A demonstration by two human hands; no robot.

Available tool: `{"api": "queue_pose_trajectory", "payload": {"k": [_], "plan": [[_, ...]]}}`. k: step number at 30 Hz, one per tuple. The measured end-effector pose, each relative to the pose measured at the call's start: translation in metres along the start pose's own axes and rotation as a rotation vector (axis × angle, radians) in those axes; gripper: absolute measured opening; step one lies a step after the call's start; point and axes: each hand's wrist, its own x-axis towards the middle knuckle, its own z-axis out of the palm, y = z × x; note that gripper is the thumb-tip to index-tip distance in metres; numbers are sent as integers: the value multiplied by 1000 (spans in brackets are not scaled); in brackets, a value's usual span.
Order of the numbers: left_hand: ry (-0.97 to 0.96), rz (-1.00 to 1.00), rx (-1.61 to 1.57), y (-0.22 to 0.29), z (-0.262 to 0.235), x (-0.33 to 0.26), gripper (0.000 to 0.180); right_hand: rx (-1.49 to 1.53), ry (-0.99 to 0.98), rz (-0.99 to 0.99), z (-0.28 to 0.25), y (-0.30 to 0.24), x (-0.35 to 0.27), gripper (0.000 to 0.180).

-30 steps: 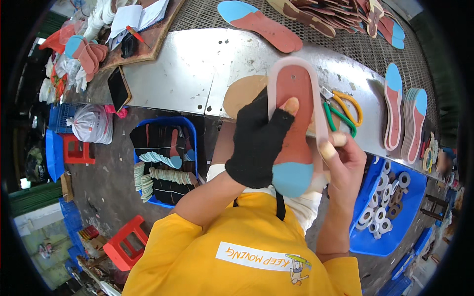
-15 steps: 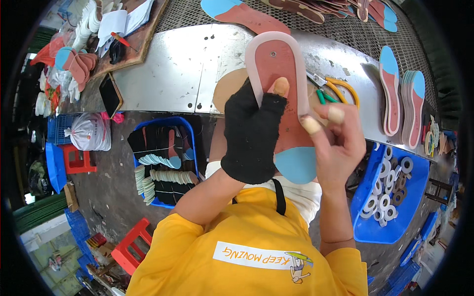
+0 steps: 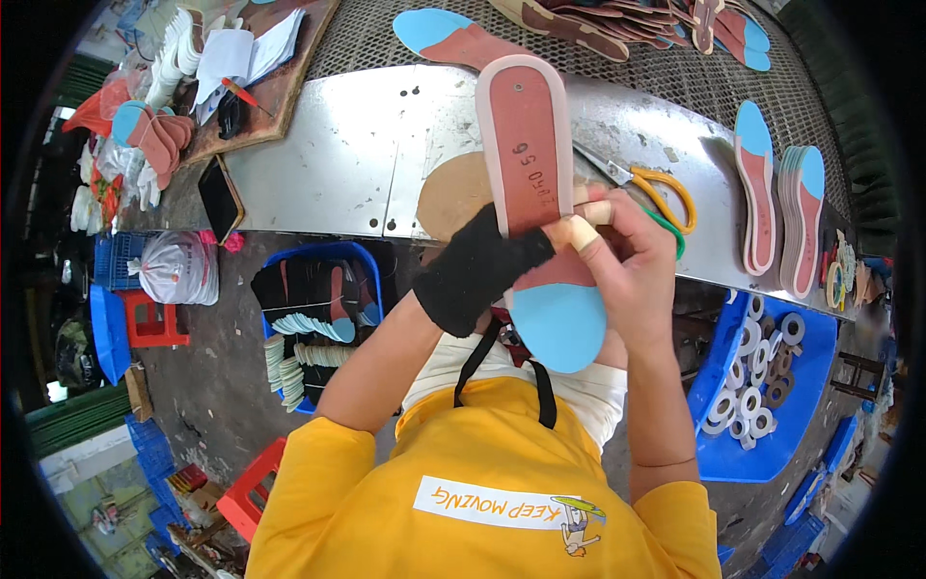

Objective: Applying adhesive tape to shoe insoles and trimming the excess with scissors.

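I hold a shoe insole upright in front of me, red-brown in the body with a pale rim and a light blue heel pad. My left hand, in a black fingerless glove, grips its left side near the middle. My right hand, bare with taped fingertips, presses on the insole's middle from the right. The insole's toe points away over the metal bench.
Scissors with orange and green handles lie on the bench behind my right hand. More insoles are stacked at the right and on the far mesh. A blue tub of tape rolls sits lower right, a blue crate of insoles lower left, a phone at the left.
The insole has swung from tilted right to nearly upright and moved left. My right hand has slid from its right edge onto its middle, beside my left thumb.
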Motion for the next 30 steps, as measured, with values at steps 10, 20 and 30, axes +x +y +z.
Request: {"api": "queue_pose_trajectory", "payload": {"k": [10, 20, 30], "plan": [[236, -9, -267, 18, 2, -14, 29, 357, 31, 472, -24, 6, -10, 10], [132, -307, -310, 22, -17, -35, 31, -73, -125, 297, -63, 29, 17, 13], [351, -381, -896, 11, -8, -70, 33, -893, -51, -115, -88, 49, 19, 34]]}}
